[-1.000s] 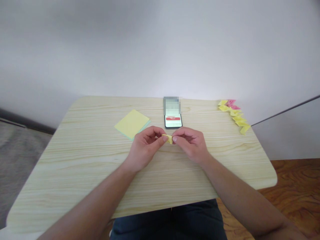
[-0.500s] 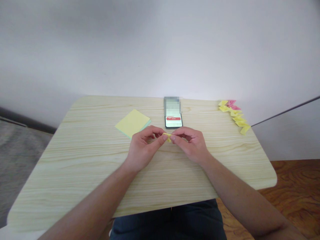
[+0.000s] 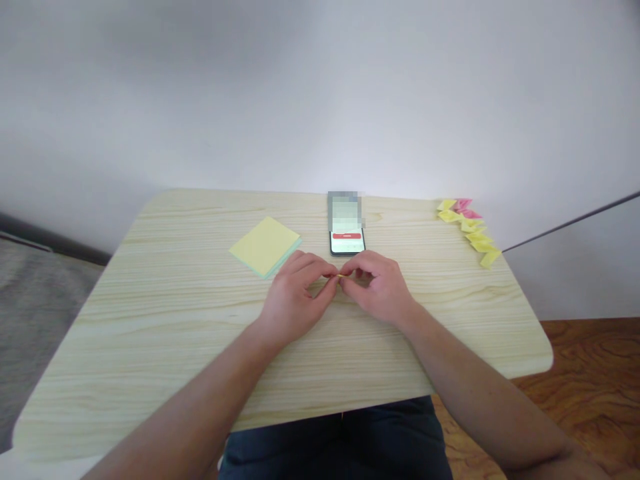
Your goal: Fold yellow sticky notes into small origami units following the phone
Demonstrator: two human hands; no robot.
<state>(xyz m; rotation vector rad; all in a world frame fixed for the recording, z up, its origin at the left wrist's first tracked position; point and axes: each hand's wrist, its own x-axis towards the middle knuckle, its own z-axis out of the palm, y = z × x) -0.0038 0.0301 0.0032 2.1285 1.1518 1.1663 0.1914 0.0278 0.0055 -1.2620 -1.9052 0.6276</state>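
Observation:
Between the fingertips of both hands is a small piece of folded yellow paper (image 3: 341,275), mostly hidden by the fingers. My left hand (image 3: 299,290) pinches its left end between thumb and fingers. From the other side, my right hand (image 3: 379,283) pinches the right end in the same way. Both hands are over the middle of the table, just in front of a phone (image 3: 347,241). Left of the phone, close to my left hand, lies a stack of yellow and green square paper sheets (image 3: 265,244).
Several folded yellow paper pieces (image 3: 476,241) and a pink folded one (image 3: 466,209) lie in a row at the far right of the wood-grain table (image 3: 150,320). A pale wall (image 3: 300,100) rises behind the table's back edge.
The yellow paper shows less between my fingertips than before. My left hand has turned, its fingers now closing over the paper, and more of the sheet stack shows.

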